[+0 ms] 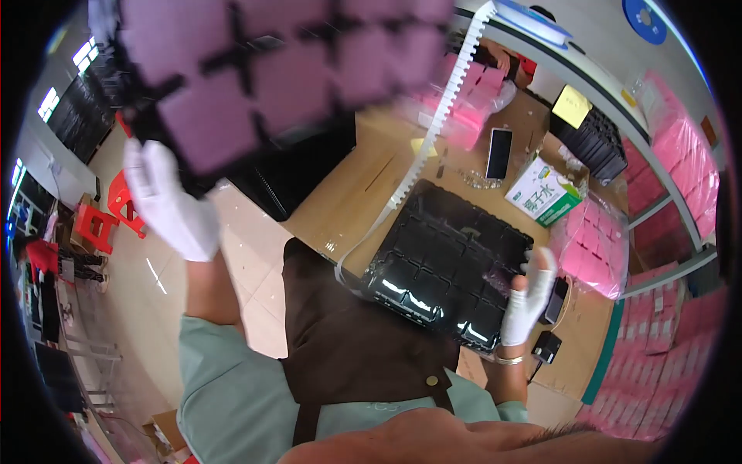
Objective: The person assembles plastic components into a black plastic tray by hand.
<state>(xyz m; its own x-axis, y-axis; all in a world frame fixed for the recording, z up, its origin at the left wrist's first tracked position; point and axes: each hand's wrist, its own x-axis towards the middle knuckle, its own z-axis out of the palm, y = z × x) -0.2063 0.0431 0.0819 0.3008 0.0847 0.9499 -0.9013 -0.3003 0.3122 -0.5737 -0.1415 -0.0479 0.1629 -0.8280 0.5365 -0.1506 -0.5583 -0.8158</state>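
In the head view, the left hand (171,203), in a white glove, is raised high and to the left, its grip clamped on the lower edge of a black tray (263,69) whose square pockets are filled with pink pads; this lifted tray is blurred and fills the upper left of the picture, well above the table (363,185). The right hand (529,298), also in a white glove with a bangle at the wrist, rests on the right edge of a second, empty glossy black tray (444,263) lying flat on the cardboard-covered table; its fingers curl over that edge, closed on it. Just right of this grip lie bagged pink pads (591,247), and below it two small black devices (550,325). Beyond the grip, farther up the table, sit a green and white carton (545,192) and a phone (499,153). A white toothed strip (440,116) runs from the flat tray's left corner upward.
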